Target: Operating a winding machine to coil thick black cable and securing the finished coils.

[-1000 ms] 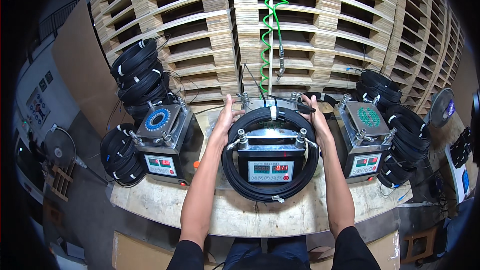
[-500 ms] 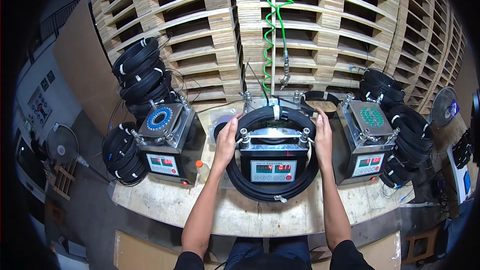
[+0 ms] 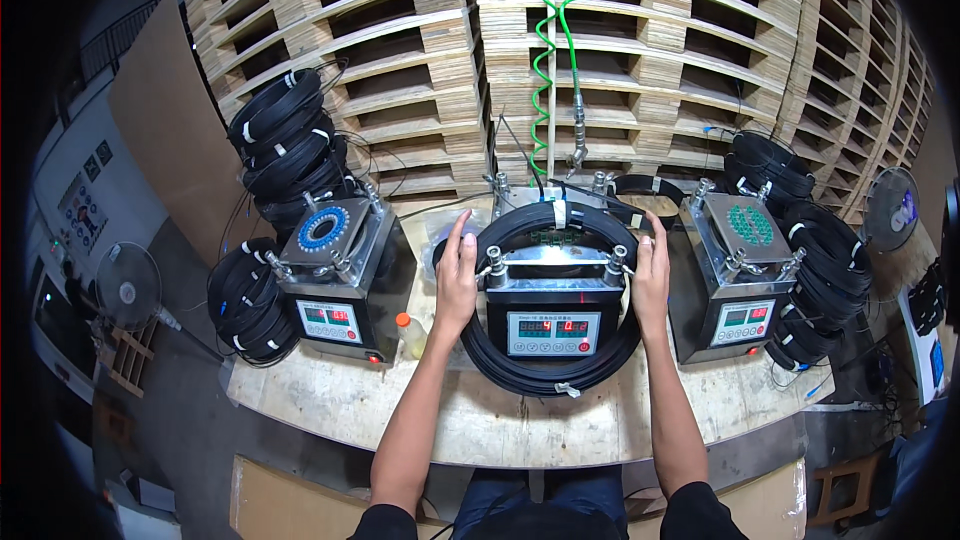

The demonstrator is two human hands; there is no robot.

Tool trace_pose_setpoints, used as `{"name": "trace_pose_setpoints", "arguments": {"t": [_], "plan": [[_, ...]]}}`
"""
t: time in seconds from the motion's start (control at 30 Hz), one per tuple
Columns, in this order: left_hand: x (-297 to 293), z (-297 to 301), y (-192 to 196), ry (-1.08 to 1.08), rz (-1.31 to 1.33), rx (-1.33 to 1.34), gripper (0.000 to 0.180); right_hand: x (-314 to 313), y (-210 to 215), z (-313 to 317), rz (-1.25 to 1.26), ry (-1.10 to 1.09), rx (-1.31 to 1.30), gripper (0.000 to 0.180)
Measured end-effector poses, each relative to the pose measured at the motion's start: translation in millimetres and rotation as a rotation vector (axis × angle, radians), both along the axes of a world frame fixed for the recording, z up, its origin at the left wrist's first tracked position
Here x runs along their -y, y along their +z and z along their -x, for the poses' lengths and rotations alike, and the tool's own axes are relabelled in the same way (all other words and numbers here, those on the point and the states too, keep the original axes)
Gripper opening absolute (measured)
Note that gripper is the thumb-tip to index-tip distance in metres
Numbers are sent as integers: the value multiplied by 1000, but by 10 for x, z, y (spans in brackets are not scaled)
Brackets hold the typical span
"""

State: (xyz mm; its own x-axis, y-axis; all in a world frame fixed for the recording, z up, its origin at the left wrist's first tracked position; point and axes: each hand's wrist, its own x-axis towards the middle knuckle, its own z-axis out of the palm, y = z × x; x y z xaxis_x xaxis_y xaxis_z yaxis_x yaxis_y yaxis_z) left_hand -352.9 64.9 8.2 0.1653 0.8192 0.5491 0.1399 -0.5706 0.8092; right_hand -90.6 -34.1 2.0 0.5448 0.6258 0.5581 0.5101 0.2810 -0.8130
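Between the fingers, the coil [image 3: 520, 374] rings the panel [image 3: 553, 333]. The left fingers [image 3: 468, 258] and right fingers [image 3: 647, 260] have drawn back from the coil's far part to its sides, flanking it, loosely raised; whether they grip, I cannot tell. Beyond them hangs the green hose [image 3: 572, 45].

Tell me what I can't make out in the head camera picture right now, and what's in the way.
All in the head view:
- Top of the middle machine: mostly hidden by the upper part of the black cable coil.
- Palm contact of the left hand and right hand with the coil: the hands' backs hide it.
- Upper end of the green hose: cut off by the top edge.
- Wall poster: too small to read.
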Motion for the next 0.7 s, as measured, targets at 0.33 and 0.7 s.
{"name": "trace_pose_setpoints", "arguments": {"t": [0.33,0.7], "plan": [[-475,-106,187,-110,447,128,81,-316,63,-269,183,247,-207,66],[-1699,-555,-53,-87,769,251,49,-1601,-43,-931,303,412,-685,44]]}}
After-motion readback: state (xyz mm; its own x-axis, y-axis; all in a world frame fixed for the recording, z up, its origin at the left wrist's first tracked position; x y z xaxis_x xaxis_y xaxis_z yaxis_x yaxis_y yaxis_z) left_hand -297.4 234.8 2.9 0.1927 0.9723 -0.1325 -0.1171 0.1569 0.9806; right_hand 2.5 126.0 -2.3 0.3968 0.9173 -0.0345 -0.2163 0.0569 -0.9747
